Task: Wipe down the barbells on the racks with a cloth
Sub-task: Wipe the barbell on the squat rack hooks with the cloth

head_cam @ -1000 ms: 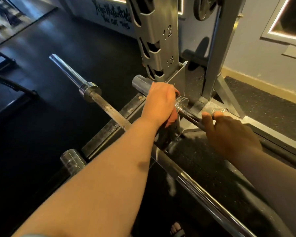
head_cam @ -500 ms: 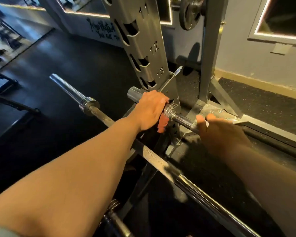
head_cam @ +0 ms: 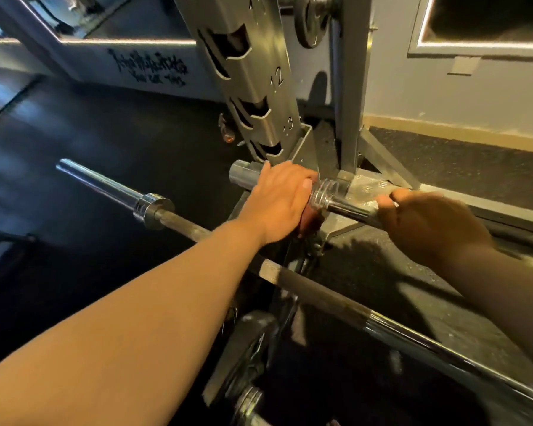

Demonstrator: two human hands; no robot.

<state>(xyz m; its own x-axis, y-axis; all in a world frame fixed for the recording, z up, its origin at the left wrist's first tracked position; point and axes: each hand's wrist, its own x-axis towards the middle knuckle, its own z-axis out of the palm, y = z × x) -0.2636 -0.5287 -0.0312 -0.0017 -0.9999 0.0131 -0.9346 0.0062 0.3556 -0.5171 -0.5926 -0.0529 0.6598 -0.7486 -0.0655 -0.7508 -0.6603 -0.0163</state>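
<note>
Here's the left hand [head_cam: 285,199] wrapped over the orange-red cloth [head_cam: 310,219], pressing it onto the short chrome steel barbell [head_cam: 350,209] at its sleeve collar. The right hand [head_cam: 425,222] grips the shaft just beside. A longer grey barbell [head_cam: 154,207] runs under the left forearm, near the numbered steel rack upright [head_cam: 259,87].

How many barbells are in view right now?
2. The far barbell is held by the left hand and right hand beside the rack upright. The near barbell runs diagonally toward lower right. A metal end at the bottom may be a third.
</note>
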